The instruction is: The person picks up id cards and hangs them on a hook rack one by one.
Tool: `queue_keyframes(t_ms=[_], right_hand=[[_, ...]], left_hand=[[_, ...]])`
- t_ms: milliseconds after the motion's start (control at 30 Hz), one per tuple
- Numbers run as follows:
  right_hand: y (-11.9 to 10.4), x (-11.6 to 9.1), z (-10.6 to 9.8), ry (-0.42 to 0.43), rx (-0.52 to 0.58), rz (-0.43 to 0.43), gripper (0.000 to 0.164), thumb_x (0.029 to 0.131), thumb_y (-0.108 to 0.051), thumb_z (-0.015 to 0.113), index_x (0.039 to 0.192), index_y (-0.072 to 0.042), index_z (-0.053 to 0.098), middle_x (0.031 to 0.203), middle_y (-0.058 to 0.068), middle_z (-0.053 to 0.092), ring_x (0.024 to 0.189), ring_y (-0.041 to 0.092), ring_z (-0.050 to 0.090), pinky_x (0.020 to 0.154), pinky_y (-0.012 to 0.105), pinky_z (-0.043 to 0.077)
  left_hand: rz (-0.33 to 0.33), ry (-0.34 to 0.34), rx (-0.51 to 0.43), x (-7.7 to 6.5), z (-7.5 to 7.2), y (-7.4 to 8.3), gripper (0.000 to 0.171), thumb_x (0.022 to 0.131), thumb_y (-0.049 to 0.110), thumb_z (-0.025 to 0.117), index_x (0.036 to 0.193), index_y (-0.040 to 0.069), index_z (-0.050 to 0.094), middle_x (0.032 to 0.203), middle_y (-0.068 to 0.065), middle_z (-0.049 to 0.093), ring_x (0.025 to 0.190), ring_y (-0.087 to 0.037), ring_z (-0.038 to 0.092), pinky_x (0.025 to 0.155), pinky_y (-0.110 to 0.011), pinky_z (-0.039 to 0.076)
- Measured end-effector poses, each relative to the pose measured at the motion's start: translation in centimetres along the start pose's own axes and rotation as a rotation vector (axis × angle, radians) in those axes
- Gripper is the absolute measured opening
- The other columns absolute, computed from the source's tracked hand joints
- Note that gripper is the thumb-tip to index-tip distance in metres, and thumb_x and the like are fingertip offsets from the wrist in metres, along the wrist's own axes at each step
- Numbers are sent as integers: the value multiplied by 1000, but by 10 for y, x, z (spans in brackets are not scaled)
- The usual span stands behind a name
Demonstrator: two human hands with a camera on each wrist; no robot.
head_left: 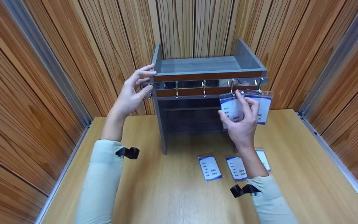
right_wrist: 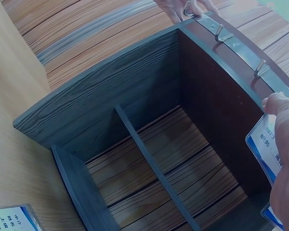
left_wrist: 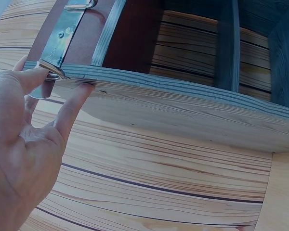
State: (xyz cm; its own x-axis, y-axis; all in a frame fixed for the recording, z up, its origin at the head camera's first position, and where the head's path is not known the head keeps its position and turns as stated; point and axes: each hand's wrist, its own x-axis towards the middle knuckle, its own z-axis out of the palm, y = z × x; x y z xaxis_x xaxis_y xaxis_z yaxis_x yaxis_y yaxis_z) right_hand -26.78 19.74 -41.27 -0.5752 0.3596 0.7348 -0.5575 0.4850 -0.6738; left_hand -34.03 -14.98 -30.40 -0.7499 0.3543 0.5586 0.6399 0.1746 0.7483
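A grey wooden shelf unit (head_left: 163, 130) carries a metal hook rail (head_left: 191, 84) across its brown front board. At the rail's left end, my left hand (head_left: 131, 91) holds on, its thumb at the end hook and fingertips against the side panel (left_wrist: 183, 113). With my right hand (head_left: 244, 124) I pinch a clear-sleeved ID badge (head_left: 231, 109) just below a hook (head_left: 232, 85); fingers cover its upper right part. Whether it is on the hook, I cannot tell. Right beside it, another ID badge (head_left: 264, 107) hangs at the rightmost hook (head_left: 261, 83).
On the wooden table (head_left: 172, 193) before the unit lie an ID badge (head_left: 209, 168), a second badge (head_left: 236, 168) and a third badge (head_left: 263, 160), the last two partly behind my right forearm. Wood-plank walls (head_left: 120, 37) stand behind and at both sides.
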Motion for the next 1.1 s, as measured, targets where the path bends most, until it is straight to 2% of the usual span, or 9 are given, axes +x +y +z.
queue_keyframes(t_ms=[233,367,667,933,1100], right_hand=[[-3,2,1,-21,-23,11,77,90,-15,95,159,-10,63,146,25,52,141,11,46,115,14,49],[0,2,2,-20,-24,-5,78,89,-13,95,159,-10,63,145,26,53,141,14,47,118,15,47],[7,-2,2,-22,-13,-31,77,89,-9,95,158,-8,62,148,26,54,143,17,48,122,27,45],[8,-4,1,-15,-15,-53,76,87,-9,95,157,-6,63,146,27,54,138,11,45,107,26,47],[9,-5,1,-14,-10,-56,76,87,-9,95,156,-6,63,147,28,53,139,9,44,107,26,46]], left_hand=[[3,3,9,1,-1,2,39,111,-5,58,149,3,61,180,-5,46,168,-27,44,140,-56,35],[5,7,14,0,-1,3,39,111,-5,58,149,3,61,180,-5,46,168,-27,44,140,-55,35],[0,2,5,1,0,3,39,111,-5,58,150,3,61,180,-6,46,168,-28,44,141,-55,34],[17,5,-20,1,2,2,38,110,-6,59,148,-1,61,179,-10,47,168,-28,43,140,-53,35],[17,5,-22,2,2,2,38,110,-7,59,148,-1,61,179,-10,47,168,-28,44,140,-53,35]])
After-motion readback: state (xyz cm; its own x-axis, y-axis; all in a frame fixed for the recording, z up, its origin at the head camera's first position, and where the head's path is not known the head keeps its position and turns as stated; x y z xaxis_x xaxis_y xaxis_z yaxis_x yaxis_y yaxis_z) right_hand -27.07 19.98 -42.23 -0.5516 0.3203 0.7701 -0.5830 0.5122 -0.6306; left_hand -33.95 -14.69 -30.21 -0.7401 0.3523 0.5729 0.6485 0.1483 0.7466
